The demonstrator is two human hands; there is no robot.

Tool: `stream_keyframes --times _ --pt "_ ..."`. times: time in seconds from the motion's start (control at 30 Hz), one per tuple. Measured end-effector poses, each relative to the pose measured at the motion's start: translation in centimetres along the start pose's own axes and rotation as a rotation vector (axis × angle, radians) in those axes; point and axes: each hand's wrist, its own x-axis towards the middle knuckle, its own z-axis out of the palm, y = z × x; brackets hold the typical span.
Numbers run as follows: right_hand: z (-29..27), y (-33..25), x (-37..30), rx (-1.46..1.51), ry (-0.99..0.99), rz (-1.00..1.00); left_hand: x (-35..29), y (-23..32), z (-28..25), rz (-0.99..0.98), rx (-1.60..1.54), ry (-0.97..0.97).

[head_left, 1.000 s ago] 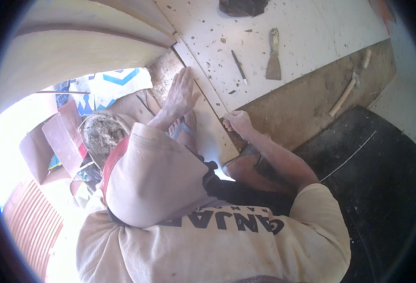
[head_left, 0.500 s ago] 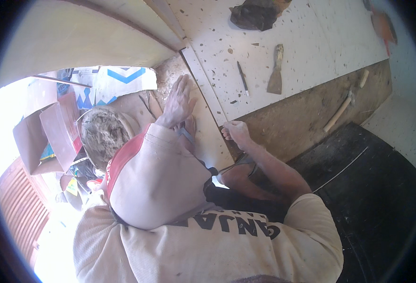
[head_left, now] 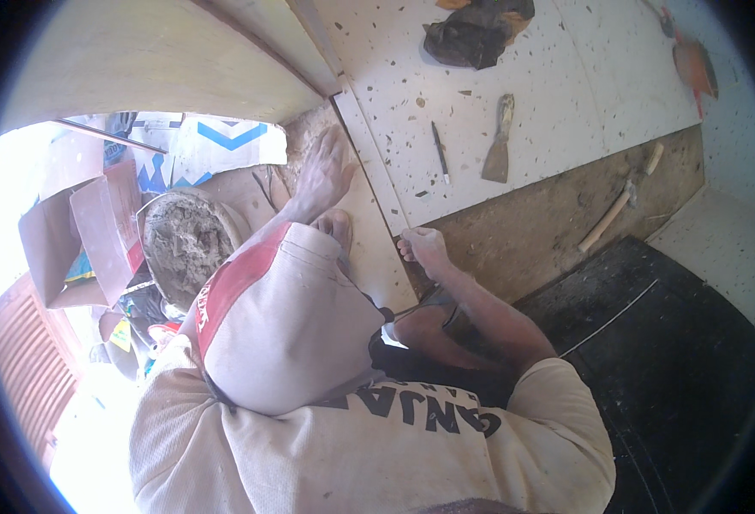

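Observation:
My left hand [head_left: 324, 178] lies flat with its fingers stretched out on the pale tile strip [head_left: 370, 248], beside its narrow gap with the large white speckled tile [head_left: 394, 103]. A bare foot [head_left: 334, 226] shows just behind that hand. My right hand [head_left: 426, 250] is closed, its fingers curled at the near corner of the white tile, by the bare brown bed. Whatever its fingers pinch is too small to make out. A putty knife [head_left: 496, 150] and a black pen [head_left: 441, 152] rest on the white tile, ahead of my right hand.
A bucket of grey mortar [head_left: 187, 244] and an open cardboard box [head_left: 103, 231] stand at left. A wooden-handled hammer [head_left: 608, 220] lies on the brown bed [head_left: 514, 214]. Dark crumpled plastic [head_left: 471, 38] sits farther off; a black slab [head_left: 651, 343] spreads at right.
My left hand and forearm have shifted slightly left, showing more of the foot. My right hand stays closed at the tile corner. The whole view has tilted slightly.

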Motion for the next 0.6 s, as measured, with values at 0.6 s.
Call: stream_keyframes --times 0.6 --pt "-0.1 0.3 0.3 -0.020 -0.017 -0.033 0.8 -0.9 0.3 -0.068 0.095 -0.083"
